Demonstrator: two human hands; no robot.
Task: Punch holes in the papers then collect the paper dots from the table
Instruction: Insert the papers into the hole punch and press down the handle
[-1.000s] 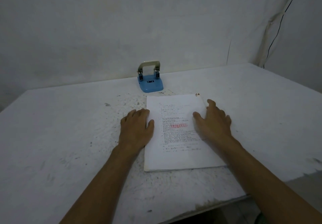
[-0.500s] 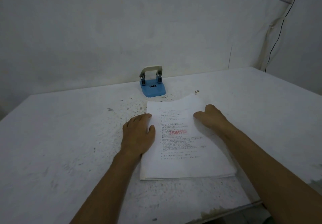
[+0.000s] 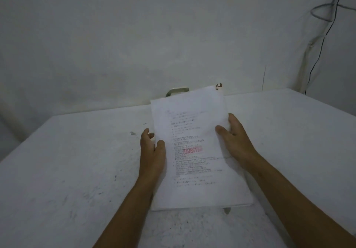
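Lifted off the surface point(image 3: 57, 161), papers point(image 3: 194, 151) now held in both hands' grip, left hand point(image 3: 152, 151), right hand point(image 3: 235, 141); punching not yet begun.

Grey cables point(image 3: 325, 29) hang down the white wall point(image 3: 134, 35) at far right.

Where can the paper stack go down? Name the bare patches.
Bare tabletop lies left of the left hand, and more lies right of the right hand out to the wall cables. It is crowded behind the paper stack, where the hole punch stands at the wall.
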